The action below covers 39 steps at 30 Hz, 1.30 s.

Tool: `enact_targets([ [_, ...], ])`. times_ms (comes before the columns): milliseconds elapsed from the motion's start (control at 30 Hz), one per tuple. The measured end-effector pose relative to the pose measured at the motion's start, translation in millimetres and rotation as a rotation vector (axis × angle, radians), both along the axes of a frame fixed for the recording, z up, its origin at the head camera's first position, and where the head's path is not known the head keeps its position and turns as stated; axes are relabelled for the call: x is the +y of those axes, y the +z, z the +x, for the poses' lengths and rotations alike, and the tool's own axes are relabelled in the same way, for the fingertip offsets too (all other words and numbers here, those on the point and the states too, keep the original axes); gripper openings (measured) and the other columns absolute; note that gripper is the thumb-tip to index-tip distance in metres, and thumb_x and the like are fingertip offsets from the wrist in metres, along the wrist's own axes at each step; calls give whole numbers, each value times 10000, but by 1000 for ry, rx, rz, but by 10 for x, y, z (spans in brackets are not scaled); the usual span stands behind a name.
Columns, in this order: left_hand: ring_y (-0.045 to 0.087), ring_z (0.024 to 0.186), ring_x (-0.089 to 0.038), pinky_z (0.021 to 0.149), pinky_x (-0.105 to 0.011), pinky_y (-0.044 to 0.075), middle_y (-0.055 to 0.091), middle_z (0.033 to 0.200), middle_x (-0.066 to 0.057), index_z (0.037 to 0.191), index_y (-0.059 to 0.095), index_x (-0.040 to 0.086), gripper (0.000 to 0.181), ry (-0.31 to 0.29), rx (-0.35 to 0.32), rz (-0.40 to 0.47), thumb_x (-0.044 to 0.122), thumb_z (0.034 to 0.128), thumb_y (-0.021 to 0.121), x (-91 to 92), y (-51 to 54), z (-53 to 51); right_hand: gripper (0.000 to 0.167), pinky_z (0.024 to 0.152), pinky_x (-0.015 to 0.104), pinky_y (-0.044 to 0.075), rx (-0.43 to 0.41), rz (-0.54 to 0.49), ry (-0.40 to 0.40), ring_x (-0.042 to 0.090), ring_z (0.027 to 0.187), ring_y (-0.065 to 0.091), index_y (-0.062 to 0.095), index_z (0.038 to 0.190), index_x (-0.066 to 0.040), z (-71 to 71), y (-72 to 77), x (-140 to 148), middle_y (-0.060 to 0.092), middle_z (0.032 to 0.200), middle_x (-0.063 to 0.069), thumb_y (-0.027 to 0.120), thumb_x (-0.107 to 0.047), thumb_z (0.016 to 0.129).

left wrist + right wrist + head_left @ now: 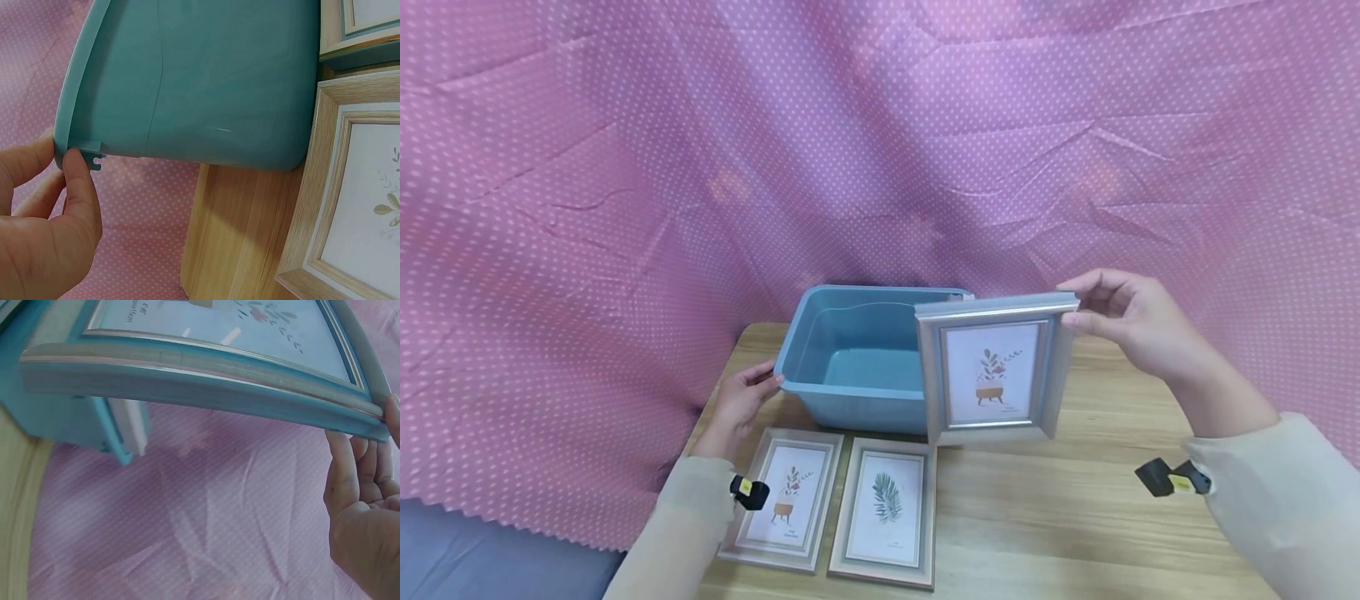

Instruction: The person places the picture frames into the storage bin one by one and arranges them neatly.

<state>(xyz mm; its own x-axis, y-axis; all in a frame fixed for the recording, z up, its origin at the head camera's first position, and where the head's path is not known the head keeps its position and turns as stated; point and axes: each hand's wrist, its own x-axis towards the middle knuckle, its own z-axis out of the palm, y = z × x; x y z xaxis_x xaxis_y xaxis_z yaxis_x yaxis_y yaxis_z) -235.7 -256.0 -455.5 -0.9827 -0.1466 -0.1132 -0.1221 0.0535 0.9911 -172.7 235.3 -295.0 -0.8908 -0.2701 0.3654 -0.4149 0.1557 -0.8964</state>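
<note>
My right hand (1131, 321) pinches the upper right corner of a silver picture frame (992, 375) with a potted-plant print. That frame is held upright, in front of the right end of a blue plastic bin (850, 408). In the right wrist view, the fingers (342, 469) are behind the frame's edge. At the bin's left front corner, my left hand (741, 408) pinches the rim, as the left wrist view also shows. Two picture frames lie flat before the bin: one with a potted-plant print (790, 500), the other with a green leaf print (886, 508).
Everything stands on a wooden table (1075, 525). A pink dotted cloth (880, 142) hangs behind the table and along its left side. Something white (128, 425) sits at the bin's right end, partly hidden by the held frame in the head view.
</note>
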Motion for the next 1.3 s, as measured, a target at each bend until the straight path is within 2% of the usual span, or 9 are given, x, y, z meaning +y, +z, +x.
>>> enact_targets([
  [233, 571, 1025, -145, 900, -228, 509, 480, 1324, -253, 1356, 463, -53, 455, -2, -21, -33, -13, 923, 595, 2, 6, 9, 279, 679, 156, 527, 17, -104, -57, 107, 768, 609, 693, 1035, -97, -40, 193, -208, 687, 879, 4, 690, 81, 821],
  [333, 568, 1034, -151, 902, -228, 507, 478, 1328, -254, 1358, 462, -50, 456, 0, -25, -37, -7, 924, 596, 1, 13, 16, 274, 666, 152, 527, 39, -194, -53, 107, 743, 596, 698, 1018, -86, -59, 240, -320, 681, 857, 10, 698, 91, 809],
  [600, 565, 1037, -150, 900, -215, 505, 475, 1327, -265, 1356, 457, -63, 455, -10, -20, -34, -13, 924, 591, -7, 19, 32, 268, 697, 198, 566, 78, -381, -83, 126, 749, 598, 672, 998, -61, -94, 260, -670, 659, 875, 46, 692, 118, 799],
  [733, 571, 1008, -124, 898, -209, 504, 468, 1327, -274, 1355, 448, -74, 460, -12, -12, -9, -25, 921, 590, -16, 8, 25, 260, 718, 207, 569, 85, -430, -144, 135, 775, 596, 650, 991, -64, -104, 239, -842, 653, 909, 50, 692, 111, 803],
  [933, 574, 1010, -127, 898, -207, 504, 472, 1320, -264, 1356, 453, -66, 455, -9, -19, -17, -18, 924, 590, -29, -4, 13, 254, 744, 208, 565, 113, -424, -264, 138, 790, 584, 622, 1023, -13, -180, 165, -1067, 638, 894, 47, 715, 70, 802],
  [1100, 567, 1050, -164, 901, -208, 502, 471, 1329, -266, 1357, 452, -60, 455, -11, -23, -15, -17, 924, 589, -31, -10, 9, 356, 818, 215, 547, 146, -341, -368, 143, 852, 578, 571, 1118, 65, -268, 58, -1204, 612, 951, 50, 735, 7, 808],
  [1300, 561, 1067, -185, 888, -205, 509, 479, 1323, -259, 1357, 455, -61, 455, -8, -23, -17, -16, 924, 590, -24, -14, 3, 388, 785, 232, 564, 238, -268, -459, 143, 892, 594, 546, 1106, 90, -351, -107, -1360, 630, 1016, 110, 752, -41, 804],
])
